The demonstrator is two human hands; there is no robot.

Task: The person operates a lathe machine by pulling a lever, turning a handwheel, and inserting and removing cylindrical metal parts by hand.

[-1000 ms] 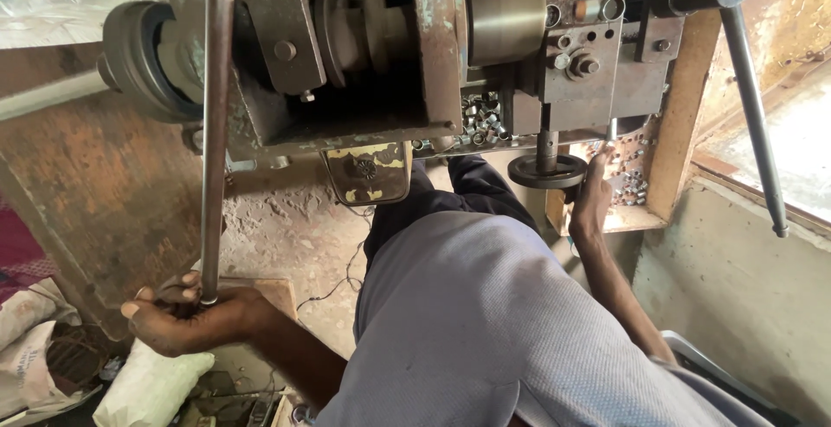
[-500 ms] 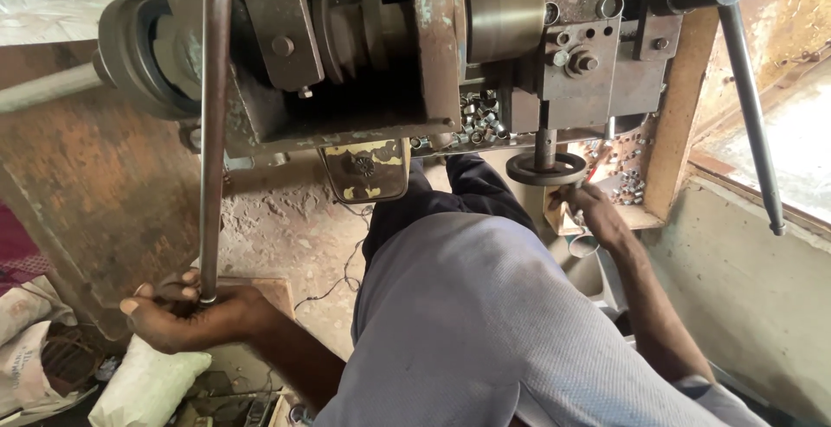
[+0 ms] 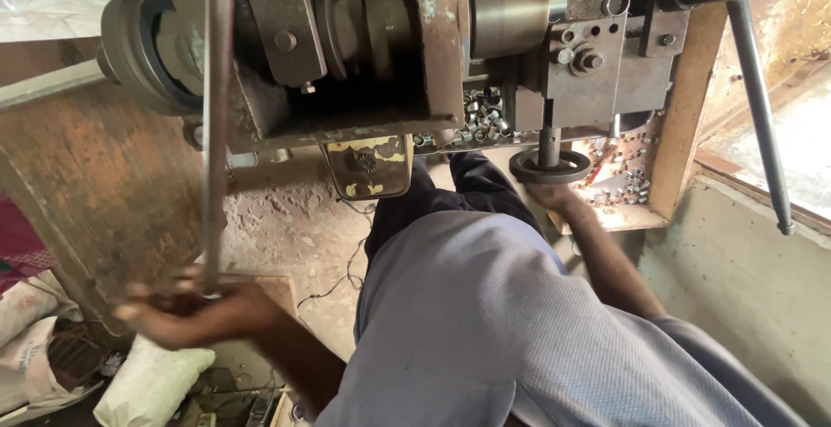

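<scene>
**Head view: both hands on a rusty bench machine**

Head camera looks down past the person's grey shirt (image 3: 519, 332) at a worn, rust-streaked machine (image 3: 363, 54) that fills the top of the frame. The left hand (image 3: 195, 310) has its fingers curled tight around the lower end of a long metal lever (image 3: 216, 124), which runs straight up in front of the machine body and crosses its dark pulley wheel (image 3: 138, 50). The right hand (image 3: 550, 195) reaches up under a round black handwheel (image 3: 550, 167) on a short vertical shaft; its fingers touch the wheel's underside, but whether they are spread or closed cannot be told, since the wheel hides them. A second, longer handle (image 3: 757, 98) slants down at the right, well apart from both hands. Small metal rings (image 3: 485, 115) lie heaped just behind the handwheel, on a wooden-edged shelf (image 3: 684, 115). A small yellowish plate (image 3: 368, 165) with a rounded bottom hangs under the machine, between the lever and the handwheel. White sacks (image 3: 151, 379) lie on the floor near the left hand.
</scene>
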